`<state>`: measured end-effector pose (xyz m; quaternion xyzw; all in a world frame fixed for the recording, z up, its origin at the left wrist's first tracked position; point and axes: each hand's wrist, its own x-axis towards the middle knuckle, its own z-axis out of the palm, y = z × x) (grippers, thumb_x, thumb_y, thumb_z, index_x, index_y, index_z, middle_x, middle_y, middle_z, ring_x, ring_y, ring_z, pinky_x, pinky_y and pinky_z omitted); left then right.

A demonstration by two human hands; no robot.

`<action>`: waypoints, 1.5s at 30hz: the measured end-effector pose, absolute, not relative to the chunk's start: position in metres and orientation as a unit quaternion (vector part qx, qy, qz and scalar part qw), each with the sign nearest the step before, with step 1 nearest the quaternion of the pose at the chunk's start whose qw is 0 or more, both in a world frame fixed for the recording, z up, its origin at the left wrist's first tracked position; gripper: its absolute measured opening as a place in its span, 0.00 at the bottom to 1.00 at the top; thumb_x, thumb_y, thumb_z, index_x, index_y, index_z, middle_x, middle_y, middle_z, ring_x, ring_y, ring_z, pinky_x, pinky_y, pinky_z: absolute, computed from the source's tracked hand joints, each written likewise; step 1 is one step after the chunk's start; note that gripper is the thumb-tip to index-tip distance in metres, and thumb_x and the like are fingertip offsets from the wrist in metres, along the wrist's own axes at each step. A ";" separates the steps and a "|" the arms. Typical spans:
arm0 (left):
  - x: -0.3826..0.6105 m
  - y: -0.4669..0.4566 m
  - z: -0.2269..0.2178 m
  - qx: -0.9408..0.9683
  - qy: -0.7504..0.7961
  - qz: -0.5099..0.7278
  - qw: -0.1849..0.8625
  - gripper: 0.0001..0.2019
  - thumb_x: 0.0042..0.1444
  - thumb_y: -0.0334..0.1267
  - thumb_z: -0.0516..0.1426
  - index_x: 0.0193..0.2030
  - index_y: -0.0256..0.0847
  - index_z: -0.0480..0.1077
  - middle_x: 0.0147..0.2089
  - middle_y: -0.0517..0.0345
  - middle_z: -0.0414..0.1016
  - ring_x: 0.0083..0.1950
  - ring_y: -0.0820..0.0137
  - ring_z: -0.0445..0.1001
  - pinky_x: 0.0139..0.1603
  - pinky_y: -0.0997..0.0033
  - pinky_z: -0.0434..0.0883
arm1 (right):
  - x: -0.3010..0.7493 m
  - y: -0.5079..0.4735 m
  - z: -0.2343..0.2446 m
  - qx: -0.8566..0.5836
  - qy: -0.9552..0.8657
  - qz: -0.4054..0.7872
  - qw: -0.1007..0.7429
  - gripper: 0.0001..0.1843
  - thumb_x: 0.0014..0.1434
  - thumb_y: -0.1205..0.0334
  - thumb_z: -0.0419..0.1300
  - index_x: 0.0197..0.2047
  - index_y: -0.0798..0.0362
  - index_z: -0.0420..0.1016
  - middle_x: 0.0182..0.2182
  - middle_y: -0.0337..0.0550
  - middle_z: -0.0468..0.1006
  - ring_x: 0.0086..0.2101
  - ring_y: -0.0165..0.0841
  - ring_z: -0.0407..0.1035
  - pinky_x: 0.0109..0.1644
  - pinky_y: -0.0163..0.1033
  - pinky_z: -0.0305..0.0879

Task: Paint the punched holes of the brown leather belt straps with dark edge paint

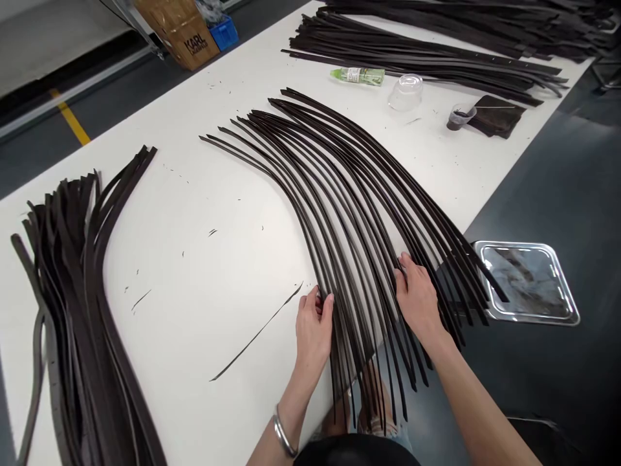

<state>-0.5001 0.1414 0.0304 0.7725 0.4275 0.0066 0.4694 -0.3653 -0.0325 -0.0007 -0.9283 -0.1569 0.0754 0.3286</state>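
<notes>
Long dark brown leather-like strips (pixel 349 175) lie fanned out side by side on the white table (pixel 194 304), curving toward me, their near ends hanging past the table edge. At the left border of this fan, my left hand (pixel 313 327) has its fingers curled round the outermost strips, thumb on the near side. Farther right, my right hand (pixel 418 294) grips strips in the middle of the fan with thumb and fingers bent; the fingertips are partly hidden. One thin dark sliver (pixel 257 333) lies loose left of my left hand.
A thick bundle of strips (pixel 72 291) lies at the left, and another pile (pixel 412 55) at the back. Beyond the fan are a green-capped bottle (pixel 359 76), a clear cup (pixel 406 92), a small dark-filled cup (pixel 460 116) and a dark cloth-like piece (pixel 499 118). A metal tray (pixel 531 281) sits lower right.
</notes>
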 end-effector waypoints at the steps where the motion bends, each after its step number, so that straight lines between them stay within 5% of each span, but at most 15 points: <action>1: -0.494 0.139 0.030 0.770 0.425 0.007 0.476 0.28 0.62 0.55 0.51 0.60 0.35 0.67 0.43 0.50 0.70 0.39 0.65 0.70 0.46 0.59 0.70 | -0.369 -0.030 -0.001 -0.926 -0.157 0.076 0.334 0.31 0.69 0.50 0.41 0.68 0.58 0.59 0.52 0.57 0.75 0.54 0.50 0.66 0.54 0.58 0.70; 9: -0.469 0.125 0.030 0.724 0.416 -0.020 0.549 0.22 0.54 0.45 0.62 0.52 0.35 0.71 0.40 0.51 0.74 0.35 0.70 0.71 0.40 0.67 0.71 | -0.454 0.003 0.007 -0.888 -0.159 0.144 0.407 0.25 0.66 0.62 0.43 0.63 0.52 0.67 0.58 0.48 0.72 0.58 0.39 0.66 0.61 0.50 0.67; 17: -0.482 0.142 0.032 0.657 0.422 -0.049 0.622 0.14 0.51 0.42 0.64 0.41 0.35 0.73 0.39 0.49 0.77 0.38 0.67 0.75 0.41 0.67 0.72 | -0.451 0.004 0.011 -0.866 -0.066 0.226 0.442 0.28 0.65 0.51 0.51 0.65 0.53 0.62 0.56 0.50 0.74 0.53 0.40 0.72 0.57 0.48 0.69; 22: -0.488 0.146 0.027 0.596 0.411 -0.051 0.688 0.09 0.57 0.40 0.58 0.37 0.36 0.74 0.35 0.51 0.77 0.36 0.66 0.75 0.38 0.67 0.72 | -0.425 0.014 0.016 -0.869 -0.074 0.275 0.405 0.19 0.59 0.50 0.60 0.48 0.53 0.75 0.43 0.49 0.79 0.45 0.43 0.73 0.53 0.49 0.66; 27: -0.497 0.145 0.029 0.570 0.404 -0.043 0.714 0.14 0.56 0.44 0.60 0.26 0.37 0.70 0.26 0.58 0.71 0.31 0.69 0.69 0.36 0.69 0.67 | -0.421 0.029 0.019 -0.853 -0.064 0.315 0.411 0.13 0.62 0.53 0.58 0.38 0.56 0.73 0.39 0.49 0.76 0.45 0.41 0.70 0.57 0.53 0.60; 32: -0.519 0.124 0.043 0.514 0.440 0.001 0.736 0.17 0.62 0.53 0.54 0.45 0.41 0.71 0.44 0.52 0.75 0.42 0.68 0.71 0.40 0.70 0.68 | -0.435 0.032 0.020 -0.784 -0.025 0.383 0.488 0.16 0.61 0.48 0.58 0.42 0.52 0.75 0.47 0.50 0.76 0.55 0.42 0.65 0.63 0.53 0.55; 35: -0.537 0.119 0.056 0.439 0.424 -0.025 0.792 0.20 0.61 0.51 0.56 0.57 0.45 0.67 0.56 0.49 0.72 0.52 0.65 0.71 0.46 0.69 0.69 | -0.445 0.028 0.026 -0.700 0.004 0.454 0.551 0.21 0.59 0.44 0.59 0.48 0.49 0.75 0.49 0.47 0.77 0.53 0.43 0.68 0.58 0.48 0.63; 40: -0.565 0.139 0.067 0.362 0.376 -0.108 0.846 0.27 0.49 0.35 0.68 0.56 0.41 0.70 0.47 0.50 0.78 0.45 0.66 0.75 0.46 0.69 0.69 | -0.453 0.016 0.040 -0.563 0.050 0.552 0.613 0.23 0.57 0.43 0.62 0.49 0.50 0.77 0.50 0.47 0.78 0.47 0.41 0.73 0.50 0.47 0.70; 45: -0.582 0.148 0.062 0.331 0.365 -0.117 0.862 0.18 0.50 0.35 0.67 0.49 0.36 0.75 0.44 0.49 0.79 0.43 0.66 0.76 0.48 0.65 0.70 | -0.455 0.013 0.042 -0.511 0.084 0.587 0.622 0.23 0.56 0.44 0.64 0.49 0.49 0.79 0.47 0.47 0.79 0.45 0.40 0.74 0.50 0.47 0.70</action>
